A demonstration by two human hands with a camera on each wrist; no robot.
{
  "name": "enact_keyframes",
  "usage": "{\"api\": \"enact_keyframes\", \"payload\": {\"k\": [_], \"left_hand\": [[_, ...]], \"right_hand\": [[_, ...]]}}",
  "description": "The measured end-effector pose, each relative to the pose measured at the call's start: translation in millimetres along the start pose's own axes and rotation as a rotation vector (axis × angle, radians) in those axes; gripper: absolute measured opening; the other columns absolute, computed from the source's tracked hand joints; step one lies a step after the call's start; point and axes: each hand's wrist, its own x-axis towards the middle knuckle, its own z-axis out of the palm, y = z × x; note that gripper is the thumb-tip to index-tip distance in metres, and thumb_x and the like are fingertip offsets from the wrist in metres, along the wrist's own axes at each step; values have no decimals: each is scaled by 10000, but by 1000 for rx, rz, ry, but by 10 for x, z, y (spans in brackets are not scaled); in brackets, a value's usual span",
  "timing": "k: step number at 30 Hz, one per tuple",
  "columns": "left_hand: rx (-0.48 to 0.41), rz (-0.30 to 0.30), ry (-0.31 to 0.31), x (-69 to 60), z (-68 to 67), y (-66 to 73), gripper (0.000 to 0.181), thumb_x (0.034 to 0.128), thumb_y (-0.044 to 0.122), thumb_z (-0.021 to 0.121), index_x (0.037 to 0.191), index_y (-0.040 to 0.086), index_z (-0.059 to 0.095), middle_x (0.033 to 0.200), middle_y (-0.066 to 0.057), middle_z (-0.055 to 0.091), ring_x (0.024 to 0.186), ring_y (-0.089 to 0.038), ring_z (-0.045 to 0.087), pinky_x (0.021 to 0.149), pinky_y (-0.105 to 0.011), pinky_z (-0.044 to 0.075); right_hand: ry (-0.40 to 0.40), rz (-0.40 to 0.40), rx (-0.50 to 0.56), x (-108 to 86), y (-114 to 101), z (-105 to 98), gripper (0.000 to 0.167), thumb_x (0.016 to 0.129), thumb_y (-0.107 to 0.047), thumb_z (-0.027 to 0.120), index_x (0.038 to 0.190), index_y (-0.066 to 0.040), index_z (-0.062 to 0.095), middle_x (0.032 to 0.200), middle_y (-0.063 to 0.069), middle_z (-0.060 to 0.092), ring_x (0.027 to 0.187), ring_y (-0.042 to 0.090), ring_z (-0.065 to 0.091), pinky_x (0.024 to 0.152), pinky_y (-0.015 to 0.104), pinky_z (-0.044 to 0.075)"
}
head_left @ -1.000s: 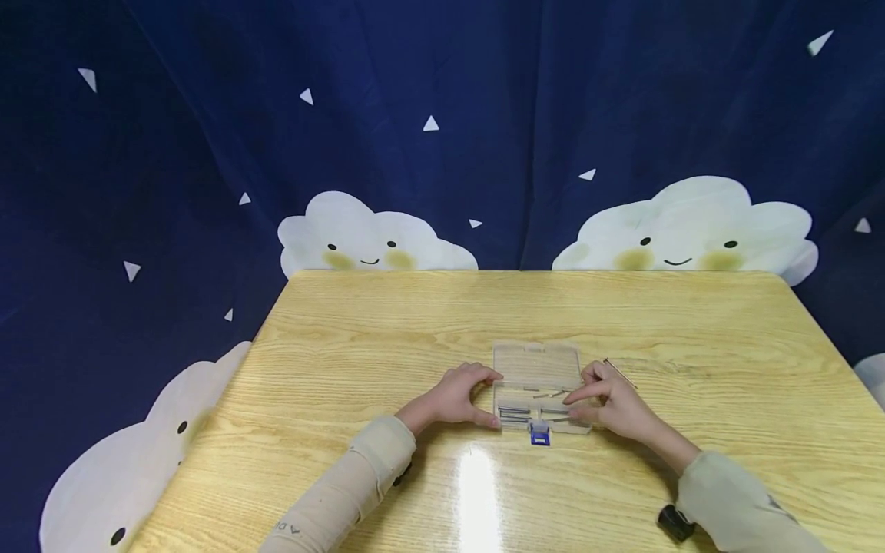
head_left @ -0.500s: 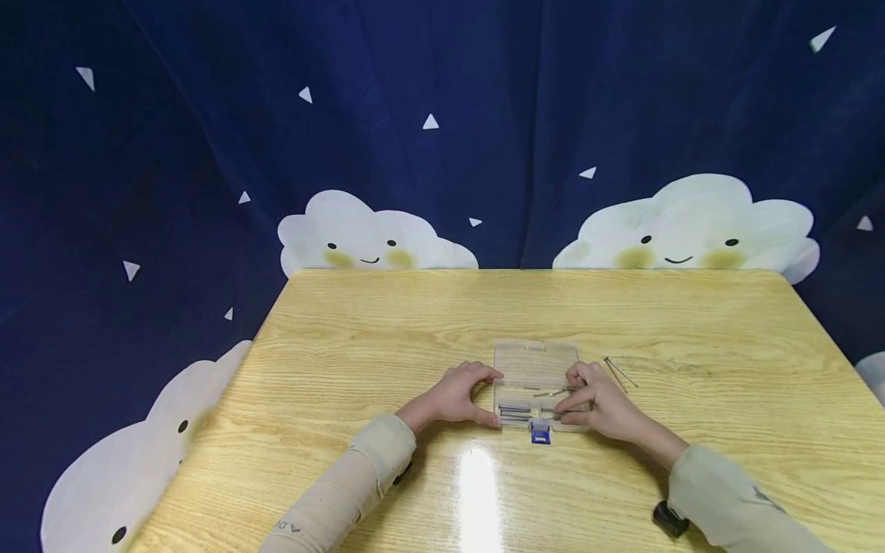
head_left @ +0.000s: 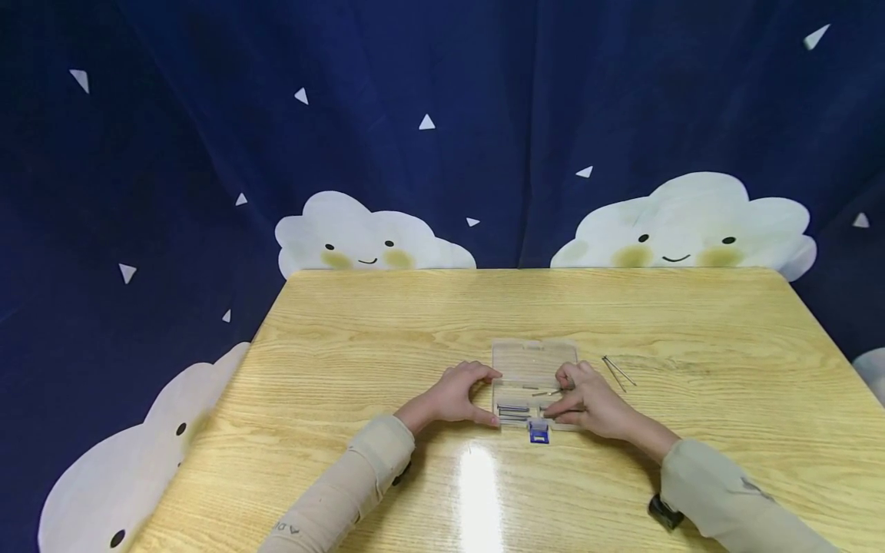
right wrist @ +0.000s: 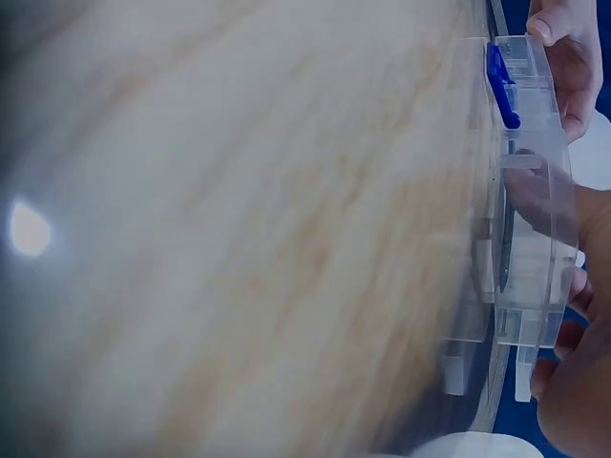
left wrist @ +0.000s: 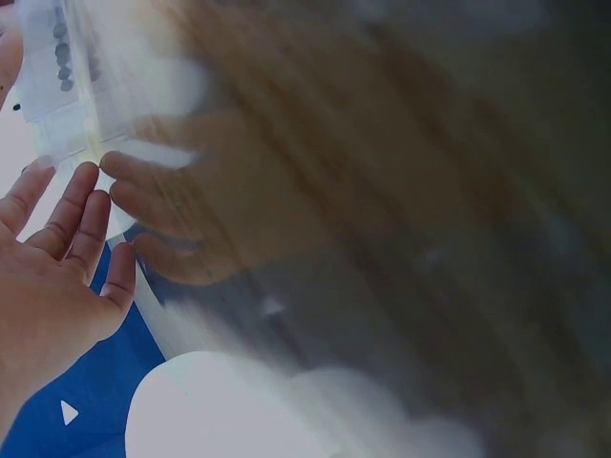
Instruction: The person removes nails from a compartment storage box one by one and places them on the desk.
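Head view: the clear box (head_left: 512, 393) lies on the wooden table (head_left: 359, 330), long axis left to right, its lid (head_left: 522, 359) folded open on the far side and its blue latch (head_left: 538, 432) pointing toward the person. In the box's front left compartment a row of nails (head_left: 513, 412) lies parallel to that axis; thin slanted pieces (head_left: 545, 394) lie in its back compartment. Right of the box, two loose nails (head_left: 618, 372) make a narrow V, tip away from the person. The left hand (head_left: 456, 393) grips the box's left end between thumb and fingers. The right hand (head_left: 600, 403) reaches into the box's right half, covering much of it; whether it pinches anything, I cannot tell.

Left wrist view: one end of the box shows, cut off at the upper left; the left hand's fingertips reach its edge.

Right wrist view: the box runs up and down, latch toward the top, a long dark nail (right wrist: 508, 229) lengthwise inside. The right hand is cut off and partly behind the clear wall.
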Motion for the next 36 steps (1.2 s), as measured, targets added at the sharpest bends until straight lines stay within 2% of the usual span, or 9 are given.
{"api": "enact_keyframes", "payload": {"k": [16, 29, 36], "left_hand": [[-2, 2, 2, -13, -13, 14, 704, 676, 416, 778, 1269, 155, 503, 1118, 12, 544, 1043, -149, 459, 900, -334, 329], [3, 6, 6, 1, 1, 5, 701, 672, 420, 780, 1263, 154, 512, 1134, 14, 547, 1054, -145, 454, 905, -340, 326], [3, 4, 1, 0, -5, 8, 702, 678, 422, 776, 1269, 154, 509, 1127, 13, 545, 1041, -145, 452, 894, -337, 328]], "right_hand": [[-62, 92, -1, 49, -51, 2, 165, 634, -156, 801, 784, -210, 759, 830, -26, 360, 800, 80, 245, 672, 269, 217], [-71, 84, 25, 47, -46, -16, 241, 622, -72, 786, 825, -198, 755, 844, -38, 392, 810, 77, 265, 689, 277, 247], [-72, 38, 28, 43, -23, -29, 281, 633, -28, 770, 855, -199, 754, 839, -55, 361, 807, 84, 264, 676, 265, 247]]}}
